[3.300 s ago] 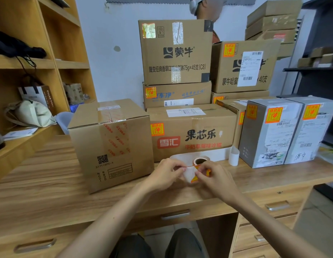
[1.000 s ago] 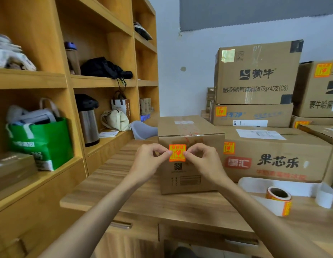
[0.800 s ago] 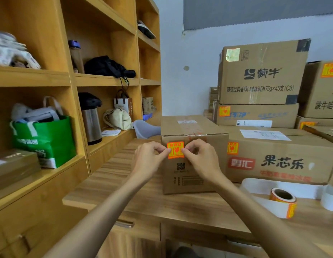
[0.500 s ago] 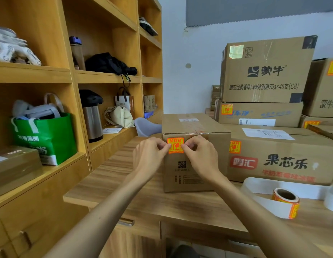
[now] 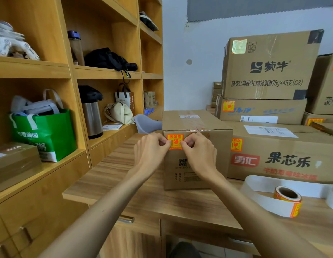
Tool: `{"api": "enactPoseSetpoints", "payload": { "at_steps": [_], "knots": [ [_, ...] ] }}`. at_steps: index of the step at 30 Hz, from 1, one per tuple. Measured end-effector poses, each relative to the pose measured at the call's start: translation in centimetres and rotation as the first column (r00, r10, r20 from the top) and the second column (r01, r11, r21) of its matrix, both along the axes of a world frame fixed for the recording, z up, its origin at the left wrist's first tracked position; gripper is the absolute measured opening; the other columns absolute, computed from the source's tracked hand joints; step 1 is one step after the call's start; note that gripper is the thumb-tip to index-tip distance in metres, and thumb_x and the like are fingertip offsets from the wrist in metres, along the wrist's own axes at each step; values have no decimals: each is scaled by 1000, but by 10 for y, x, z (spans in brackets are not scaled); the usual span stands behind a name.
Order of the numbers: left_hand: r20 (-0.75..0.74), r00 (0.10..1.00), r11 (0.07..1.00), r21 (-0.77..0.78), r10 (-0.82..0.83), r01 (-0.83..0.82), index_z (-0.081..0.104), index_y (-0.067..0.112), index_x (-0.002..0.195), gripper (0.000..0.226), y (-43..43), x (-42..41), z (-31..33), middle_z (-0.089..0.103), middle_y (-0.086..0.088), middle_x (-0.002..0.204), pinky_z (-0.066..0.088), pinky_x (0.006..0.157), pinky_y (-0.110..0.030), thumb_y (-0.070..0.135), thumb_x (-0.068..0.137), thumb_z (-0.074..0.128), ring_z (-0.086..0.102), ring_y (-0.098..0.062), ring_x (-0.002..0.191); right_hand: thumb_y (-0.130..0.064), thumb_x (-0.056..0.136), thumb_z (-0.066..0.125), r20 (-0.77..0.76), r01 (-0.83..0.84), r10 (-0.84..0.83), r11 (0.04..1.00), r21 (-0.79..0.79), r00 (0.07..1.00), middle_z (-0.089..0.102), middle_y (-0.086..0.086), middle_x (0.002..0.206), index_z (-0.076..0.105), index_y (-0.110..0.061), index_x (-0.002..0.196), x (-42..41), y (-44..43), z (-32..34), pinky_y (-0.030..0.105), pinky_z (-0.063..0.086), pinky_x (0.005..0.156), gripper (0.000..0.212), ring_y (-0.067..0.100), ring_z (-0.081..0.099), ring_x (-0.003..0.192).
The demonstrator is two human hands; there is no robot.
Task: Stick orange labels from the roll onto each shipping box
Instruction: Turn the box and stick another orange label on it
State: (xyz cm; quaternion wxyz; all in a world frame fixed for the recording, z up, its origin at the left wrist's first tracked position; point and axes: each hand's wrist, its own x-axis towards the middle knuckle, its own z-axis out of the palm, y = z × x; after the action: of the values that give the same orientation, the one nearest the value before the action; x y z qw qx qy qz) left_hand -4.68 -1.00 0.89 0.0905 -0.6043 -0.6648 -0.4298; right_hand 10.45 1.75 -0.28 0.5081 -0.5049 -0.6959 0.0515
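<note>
A plain brown shipping box (image 5: 216,157) stands on the wooden desk in front of me. An orange label (image 5: 175,141) lies against the top left corner of its front face. My left hand (image 5: 150,151) pinches the label's left edge and my right hand (image 5: 199,151) pinches its right edge, both with curled fingers against the cardboard. The label roll (image 5: 288,199) sits on the desk at the right, with a white strip of backing paper (image 5: 262,185) trailing from it. Neighbouring boxes carry orange labels: the long box (image 5: 284,157) to the right and the flat box (image 5: 262,112) behind.
A large carton (image 5: 269,66) tops the stack at the back right. Wooden shelves (image 5: 106,71) fill the left side, holding a green bag (image 5: 44,133), a steel thermos (image 5: 92,116), a cream bag (image 5: 121,113) and black cloth. The desk front edge has drawers below.
My hands carried the orange label from the roll to the plain box, then raised it up the front face to the top left corner. The view shifted slightly left.
</note>
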Motion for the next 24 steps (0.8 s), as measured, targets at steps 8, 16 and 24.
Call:
{"api": "enactPoseSetpoints", "payload": {
  "at_steps": [8, 16, 24],
  "knots": [
    [-149, 988, 999, 25, 36, -32, 70, 26, 79, 29, 0, -4, 1, 67, 10, 78, 45, 61, -30, 51, 93, 63, 65, -14, 78, -34, 91, 64, 106, 63, -71, 995, 82, 992, 54, -10, 77, 60, -23, 74, -1, 1, 1, 29, 35, 62, 21, 12, 54, 68],
    [-22, 970, 970, 29, -240, 241, 56, 37, 128, 47, 7, -34, 12, 61, 11, 84, 51, 67, -31, 57, 88, 69, 58, -4, 76, -40, 85, 71, 332, -15, -131, 915, 404, 934, 60, 4, 108, 67, -16, 105, 27, 20, 22, 35, 43, 87, 31, 22, 55, 100],
    [181, 884, 899, 5, -431, 437, 68, 32, 125, 46, 21, -35, 11, 63, 6, 83, 52, 76, -35, 54, 85, 74, 61, -11, 81, -62, 88, 58, 453, -225, 136, 963, 149, 881, 61, -11, 127, 65, -29, 123, 35, 48, 28, 25, 22, 101, 49, 11, 48, 123]
  ]
}}
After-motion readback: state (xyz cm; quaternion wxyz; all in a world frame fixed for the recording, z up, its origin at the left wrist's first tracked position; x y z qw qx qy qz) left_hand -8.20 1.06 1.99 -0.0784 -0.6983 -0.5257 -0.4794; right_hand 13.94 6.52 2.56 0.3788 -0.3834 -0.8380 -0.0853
